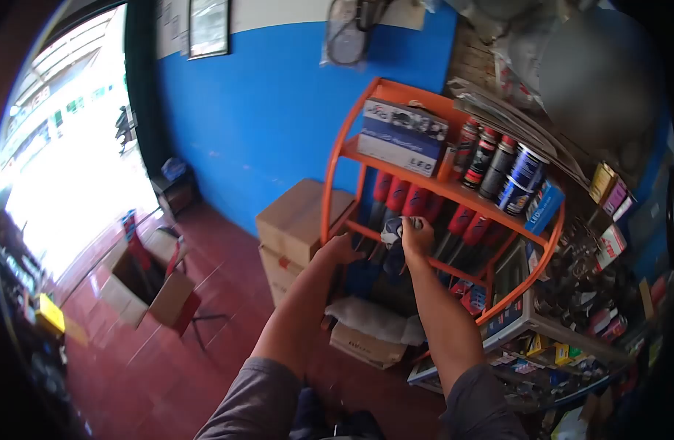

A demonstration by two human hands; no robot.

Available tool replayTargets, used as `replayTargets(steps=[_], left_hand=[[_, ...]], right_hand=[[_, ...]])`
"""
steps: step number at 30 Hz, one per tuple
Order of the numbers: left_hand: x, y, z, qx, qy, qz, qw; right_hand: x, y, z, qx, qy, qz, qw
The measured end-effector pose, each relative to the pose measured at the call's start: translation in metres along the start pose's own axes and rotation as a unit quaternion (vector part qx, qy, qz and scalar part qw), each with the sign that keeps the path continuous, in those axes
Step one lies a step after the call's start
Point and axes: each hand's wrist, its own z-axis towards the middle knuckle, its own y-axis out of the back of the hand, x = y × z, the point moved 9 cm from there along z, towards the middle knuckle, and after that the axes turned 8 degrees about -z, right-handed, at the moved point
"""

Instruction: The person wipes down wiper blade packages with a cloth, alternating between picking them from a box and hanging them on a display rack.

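My right hand (417, 236) is closed around a bunched dark and pale cloth (395, 238), which hangs down in front of the orange rack (335, 180). At the rack's lower left side, my left hand (340, 250) reaches in by the crossbar with its fingers stretched to the right; whether it touches the bar is hard to see. Behind both hands, several red-and-grey long packs (417, 202) stand in the rack's lower level.
The upper shelf holds an LED box (403, 136), spray cans (481, 158) and blue-and-white tins (522, 180). Stacked cartons (300, 220) stand left of the rack. A glass case (527, 330) is at right. An open carton (142, 282) stands near the bright doorway.
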Motion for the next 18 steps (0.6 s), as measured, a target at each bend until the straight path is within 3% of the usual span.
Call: replayTargets(steps=[3, 4, 6, 9, 10, 12, 13, 15, 18], left_hand=[[-0.025, 0.056, -0.071, -0.031, 0.008, -0.049, 0.998], [-0.01, 0.062, -0.085, -0.039, 0.029, -0.048, 0.998], [0.017, 0.088, -0.119, -0.114, 0.026, -0.029, 0.993], [0.046, 0.147, -0.208, -0.129, 0.105, -0.047, 0.985], [0.062, 0.166, -0.244, -0.176, 0.14, -0.104, 0.969], [0.094, 0.203, -0.308, -0.231, 0.164, -0.112, 0.953], [0.115, 0.221, -0.34, -0.273, 0.172, -0.118, 0.939], [0.156, 0.256, -0.402, -0.291, 0.187, -0.113, 0.931], [0.221, 0.307, -0.499, -0.279, 0.239, -0.113, 0.923]], right_hand=[[0.055, -0.039, -0.043, 0.103, -0.013, 0.047, 0.993], [0.074, -0.058, -0.065, 0.187, -0.042, 0.132, 0.973], [0.113, -0.092, -0.109, 0.295, -0.076, 0.222, 0.926], [0.152, -0.149, -0.182, 0.449, -0.197, 0.278, 0.826], [0.176, -0.155, -0.208, 0.466, -0.196, 0.274, 0.818], [0.232, -0.177, -0.277, 0.574, -0.224, 0.277, 0.737], [0.253, -0.194, -0.307, 0.59, -0.217, 0.273, 0.728], [0.302, -0.226, -0.389, 0.692, -0.23, 0.273, 0.628], [0.362, -0.263, -0.48, 0.717, -0.214, 0.273, 0.605]])
